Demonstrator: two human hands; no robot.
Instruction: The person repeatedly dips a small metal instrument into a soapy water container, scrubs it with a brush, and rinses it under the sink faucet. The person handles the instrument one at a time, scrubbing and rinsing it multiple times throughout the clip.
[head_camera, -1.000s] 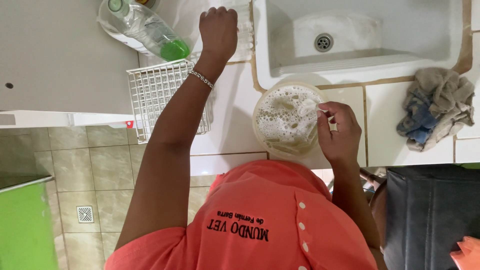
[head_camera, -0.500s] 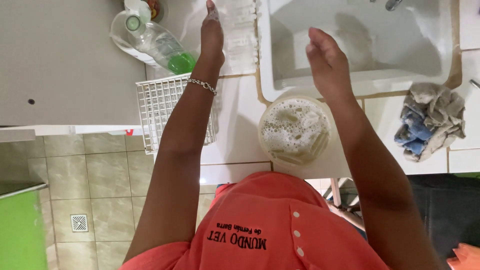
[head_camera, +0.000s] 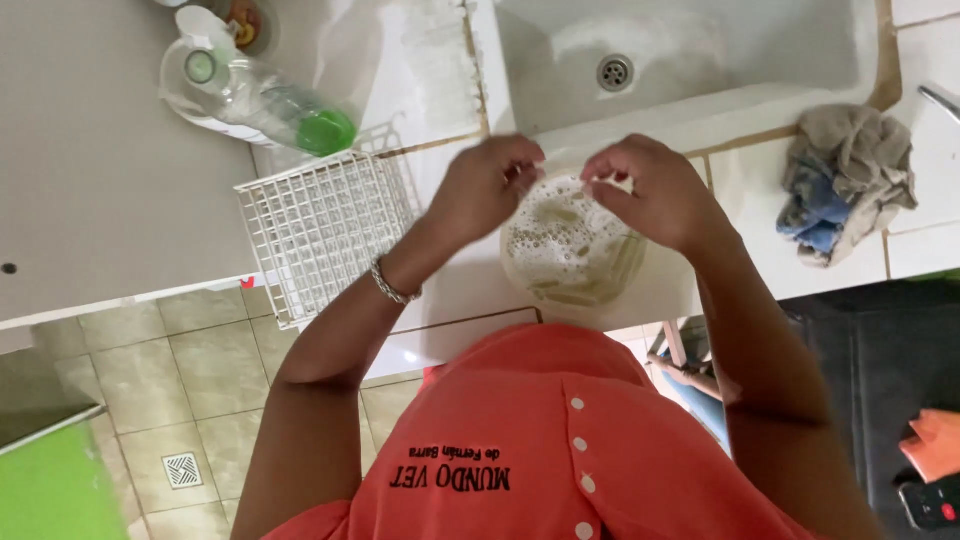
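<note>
Both my hands hover over the foamy bowl (head_camera: 570, 250) on the white counter (head_camera: 760, 270), just below the sink (head_camera: 690, 60). Left hand (head_camera: 480, 190) and right hand (head_camera: 650, 190): fingers curled, tips pinched; blur hides whether they grip anything. Wire rack (head_camera: 325, 225) sits beside my left hand.

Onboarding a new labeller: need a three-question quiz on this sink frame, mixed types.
1. True or false: both hands are over the foamy bowl.
2. What lies to the right of the sink on the counter? A) crumpled cloth B) a kettle C) a stack of plates
3. Which wrist wears the bracelet?

Key
1. True: left hand and right hand meet above its rim.
2. A, the crumpled cloth.
3. The left one, beside the white wire rack.
</note>
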